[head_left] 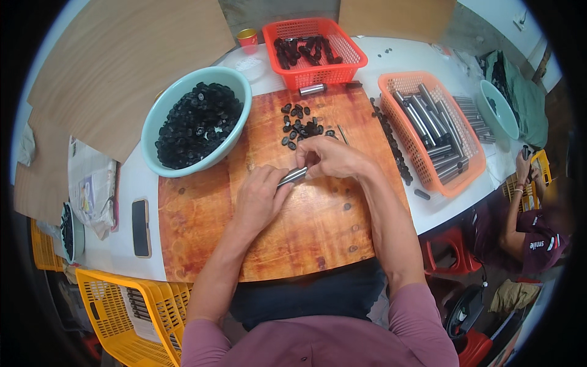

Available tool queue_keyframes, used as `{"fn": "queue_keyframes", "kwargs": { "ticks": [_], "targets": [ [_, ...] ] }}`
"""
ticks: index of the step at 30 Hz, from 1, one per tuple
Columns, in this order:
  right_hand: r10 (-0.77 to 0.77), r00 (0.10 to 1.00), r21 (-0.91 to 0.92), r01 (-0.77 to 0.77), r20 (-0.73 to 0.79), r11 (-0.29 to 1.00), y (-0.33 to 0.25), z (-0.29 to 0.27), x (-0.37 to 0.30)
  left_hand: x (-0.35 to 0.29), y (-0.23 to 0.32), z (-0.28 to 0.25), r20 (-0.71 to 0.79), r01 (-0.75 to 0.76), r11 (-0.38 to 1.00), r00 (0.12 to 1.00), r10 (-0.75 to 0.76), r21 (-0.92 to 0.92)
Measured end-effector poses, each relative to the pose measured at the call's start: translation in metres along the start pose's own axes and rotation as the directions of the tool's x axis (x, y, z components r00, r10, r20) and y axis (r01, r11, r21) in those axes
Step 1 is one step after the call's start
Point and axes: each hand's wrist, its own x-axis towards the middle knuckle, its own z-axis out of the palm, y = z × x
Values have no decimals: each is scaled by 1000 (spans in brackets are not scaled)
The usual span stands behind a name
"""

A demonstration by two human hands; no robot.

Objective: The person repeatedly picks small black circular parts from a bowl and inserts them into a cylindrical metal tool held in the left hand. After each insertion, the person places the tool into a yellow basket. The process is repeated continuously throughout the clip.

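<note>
A short shiny metal tube (293, 177) is held low over the brown board, between my two hands. My left hand (259, 194) is closed around its left part, with the thumb along the near side. The fingers of my right hand (333, 159) are pinched together at the tube's right end; whether a small piece sits between them is hidden. Just beyond my hands lies a loose group of small black oval caps (299, 129). A thin metal rod (343, 135) rests beside my right hand's knuckles.
A light-blue bowl (237, 136) heaped with black caps stands left. A red basket (318, 77) with dark tubes is at the back; an orange basket (441, 181) of metal tubes stands right. A phone (141, 228) lies left. Another person (529, 238) works at far right.
</note>
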Motion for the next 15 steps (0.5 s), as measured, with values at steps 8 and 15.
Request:
{"fn": "queue_keyframes", "kwargs": {
  "ticks": [8,15],
  "targets": [
    [86,988,35,-82,-131,996,-5,9,6,5,3,-4,71,72,997,995,-74,29],
    [92,977,-147,-122,-194,982,-6,18,12,7,3,-7,101,27,998,994,-33,57]
  ]
}}
